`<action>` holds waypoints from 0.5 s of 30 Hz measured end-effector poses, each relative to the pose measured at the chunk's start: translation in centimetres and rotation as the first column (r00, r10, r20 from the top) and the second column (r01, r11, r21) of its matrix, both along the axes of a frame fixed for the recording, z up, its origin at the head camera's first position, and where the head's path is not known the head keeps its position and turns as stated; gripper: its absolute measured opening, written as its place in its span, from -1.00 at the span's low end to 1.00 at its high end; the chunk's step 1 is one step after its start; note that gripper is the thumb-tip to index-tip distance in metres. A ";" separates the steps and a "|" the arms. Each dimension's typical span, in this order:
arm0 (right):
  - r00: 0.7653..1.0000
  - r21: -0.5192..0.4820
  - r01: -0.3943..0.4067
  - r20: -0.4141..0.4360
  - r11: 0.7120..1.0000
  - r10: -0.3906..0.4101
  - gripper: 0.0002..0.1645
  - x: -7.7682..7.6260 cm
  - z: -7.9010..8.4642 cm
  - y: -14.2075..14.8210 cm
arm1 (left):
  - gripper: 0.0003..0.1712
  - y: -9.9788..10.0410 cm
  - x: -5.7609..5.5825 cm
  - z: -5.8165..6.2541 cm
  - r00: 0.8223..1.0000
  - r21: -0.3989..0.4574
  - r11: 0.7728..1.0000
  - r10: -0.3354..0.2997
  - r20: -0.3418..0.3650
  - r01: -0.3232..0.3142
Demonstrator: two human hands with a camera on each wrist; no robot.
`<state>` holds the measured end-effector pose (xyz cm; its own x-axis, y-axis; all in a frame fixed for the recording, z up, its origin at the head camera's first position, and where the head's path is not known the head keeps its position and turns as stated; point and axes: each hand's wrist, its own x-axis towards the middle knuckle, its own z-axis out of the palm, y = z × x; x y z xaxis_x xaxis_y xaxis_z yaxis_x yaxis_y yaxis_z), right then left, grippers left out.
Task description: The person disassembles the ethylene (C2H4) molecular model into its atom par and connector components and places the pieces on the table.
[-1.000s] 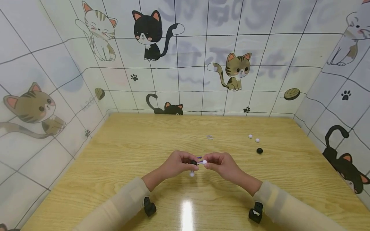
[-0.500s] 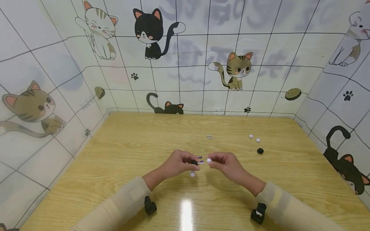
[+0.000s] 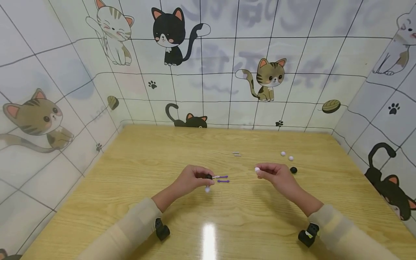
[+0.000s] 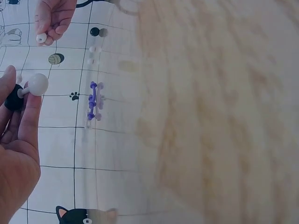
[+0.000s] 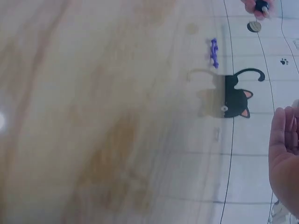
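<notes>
The fingers of the left hand (image 3: pixel 194 177) are drawn narrow, thumb and fingertips pinching a black ball (image 3: pixel 209 176); a white ball on a short stem (image 3: pixel 207 189) sticks out from it at six o'clock in the head view, twelve being away from the person. A pale link (image 3: pixel 216 177) points from the black ball toward three o'clock; whether it touches the nearest purple rod cannot be told. The right hand's (image 3: pixel 277 176) fingers pinch a small white bead (image 3: pixel 257 169), well apart from the left hand at about three o'clock. Two purple rods (image 3: pixel 223 181) lie side by side on the surface (image 3: pixel 169 148), just past the left fingertips at three o'clock. From the left hand, two thin pale rods (image 3: pixel 237 155) lie near two o'clock. From the right hand, a pair of loose white balls (image 3: pixel 290 158) sits between twelve and one, and a loose black ball (image 3: pixel 294 170) sits near two, just beyond the back of that hand. A black camera (image 3: pixel 161 229) is worn on each wrist, below beige sleeves (image 3: pixel 125 231). At twelve o'clock stands a cat-patterned wall (image 3: pixel 217 86).
</notes>
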<state>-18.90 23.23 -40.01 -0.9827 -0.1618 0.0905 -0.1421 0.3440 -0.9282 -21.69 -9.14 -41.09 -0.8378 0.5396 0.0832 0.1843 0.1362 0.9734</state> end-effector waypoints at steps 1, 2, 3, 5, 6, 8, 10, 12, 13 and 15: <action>1.000 0.010 0.010 0.000 1.000 -0.010 -0.54 -0.1 0.1 0.3 | -0.72 0.0 0.2 0.3 1.000 0.002 1.000 -0.001 -0.006 0.001; 1.000 0.015 0.019 -0.002 1.000 -0.019 -0.54 -0.2 0.2 0.7 | -0.72 0.0 0.4 0.7 1.000 0.004 1.000 -0.003 -0.011 0.003; 1.000 0.029 0.028 -0.009 0.999 -0.028 -0.54 -0.4 0.3 1.1 | -0.72 0.0 0.6 1.0 1.000 0.013 1.000 -0.009 -0.017 0.009; 0.999 0.057 0.049 -0.020 0.997 -0.048 -0.52 -0.7 0.5 1.9 | -0.72 0.0 1.0 1.6 1.000 0.031 0.999 -0.018 -0.025 0.019; 0.998 0.071 0.061 -0.024 0.996 -0.060 -0.52 -0.9 0.6 2.4 | -0.72 0.0 1.1 1.7 0.999 0.038 0.999 -0.021 -0.027 0.022; 0.997 0.106 0.080 -0.023 0.991 -0.078 -0.49 -1.3 0.7 3.4 | -0.73 -0.1 1.0 1.6 0.999 0.045 0.999 -0.024 -0.031 0.026; 0.995 0.150 0.097 -0.011 0.984 -0.097 -0.45 -1.7 0.9 4.5 | -0.73 -0.1 0.7 0.9 0.999 0.044 0.999 -0.024 -0.029 0.025; 0.993 0.194 0.112 0.003 0.975 -0.115 -0.40 -2.1 1.1 5.6 | -0.73 -0.2 0.3 0.2 0.999 0.038 0.999 -0.023 -0.028 0.024; 0.992 0.218 0.119 0.006 0.969 -0.123 -0.38 -2.3 1.2 6.2 | -0.73 -0.3 0.1 -0.1 0.999 0.034 0.999 -0.022 -0.028 0.023; 0.990 0.260 0.138 0.002 0.956 -0.143 -0.37 -2.7 1.4 7.4 | -0.74 -0.3 -0.2 -0.6 0.999 0.032 0.999 -0.020 -0.027 0.021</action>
